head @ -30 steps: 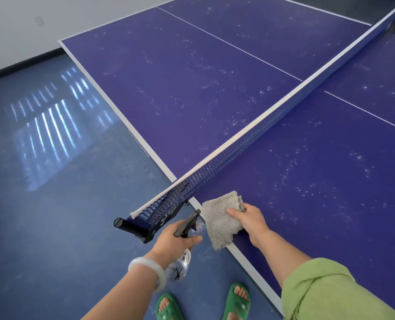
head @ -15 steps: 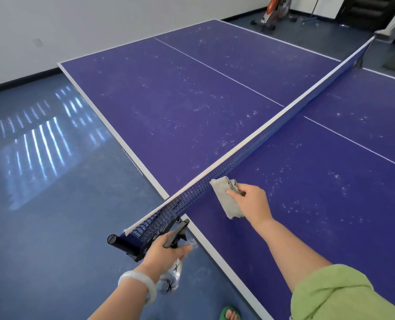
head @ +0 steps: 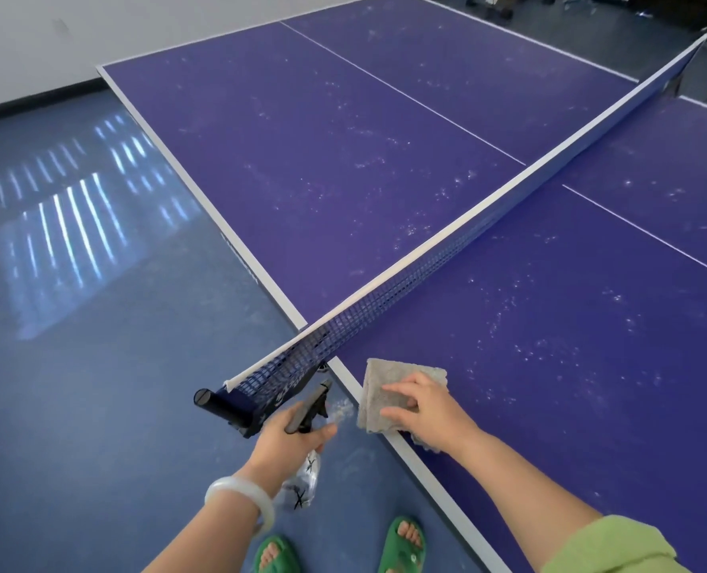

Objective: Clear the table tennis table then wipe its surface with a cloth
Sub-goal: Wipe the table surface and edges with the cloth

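Right hand: fingers are laid fairly straight and spread on the grey cloth. Nothing is gripped. The cloth is pressed flat on the table tennis table at its near white edge, lower centre of frame, just right of the net.

The forearm is angled toward lower right, and the green sleeve is cut off there.

Left hand: fingers are curled round the spray bottle at its black trigger head. The bottle is held beside the table edge, and its neck is hidden by the hand.

Part of the cloth is covered by the palm.
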`<action>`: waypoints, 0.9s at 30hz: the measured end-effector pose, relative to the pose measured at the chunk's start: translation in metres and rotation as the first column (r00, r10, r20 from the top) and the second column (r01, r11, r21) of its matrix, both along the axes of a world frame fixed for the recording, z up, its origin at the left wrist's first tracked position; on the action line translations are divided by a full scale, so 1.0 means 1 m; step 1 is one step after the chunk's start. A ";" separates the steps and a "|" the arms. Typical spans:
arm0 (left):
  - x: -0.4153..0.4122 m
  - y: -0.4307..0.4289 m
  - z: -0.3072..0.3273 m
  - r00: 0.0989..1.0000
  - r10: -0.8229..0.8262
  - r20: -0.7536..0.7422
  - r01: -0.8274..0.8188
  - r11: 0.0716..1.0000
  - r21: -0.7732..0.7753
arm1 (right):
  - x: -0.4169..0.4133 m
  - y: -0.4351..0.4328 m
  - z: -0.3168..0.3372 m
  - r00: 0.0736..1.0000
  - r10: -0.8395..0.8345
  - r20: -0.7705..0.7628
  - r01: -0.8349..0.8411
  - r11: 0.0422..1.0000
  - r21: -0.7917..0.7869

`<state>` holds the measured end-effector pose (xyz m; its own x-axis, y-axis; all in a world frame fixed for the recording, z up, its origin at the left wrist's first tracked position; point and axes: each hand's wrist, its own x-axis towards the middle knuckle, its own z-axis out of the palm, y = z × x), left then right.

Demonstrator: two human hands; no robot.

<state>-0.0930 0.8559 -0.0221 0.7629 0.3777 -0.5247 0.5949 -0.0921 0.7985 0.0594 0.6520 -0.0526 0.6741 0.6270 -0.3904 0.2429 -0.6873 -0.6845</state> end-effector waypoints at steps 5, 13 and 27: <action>-0.004 -0.002 -0.005 0.999 0.013 -0.040 -0.013 1.000 0.004 | -0.007 0.005 -0.010 0.983 0.061 0.174 -0.063 0.998 0.004; -0.014 0.005 -0.006 0.997 0.070 -0.020 -0.070 0.997 -0.026 | 0.001 0.016 -0.009 0.914 -0.042 0.404 0.070 0.996 -0.055; -0.005 0.011 -0.015 0.994 0.068 0.086 -0.066 0.997 -0.032 | 0.054 0.056 -0.033 0.745 0.422 0.517 -0.183 0.875 -0.449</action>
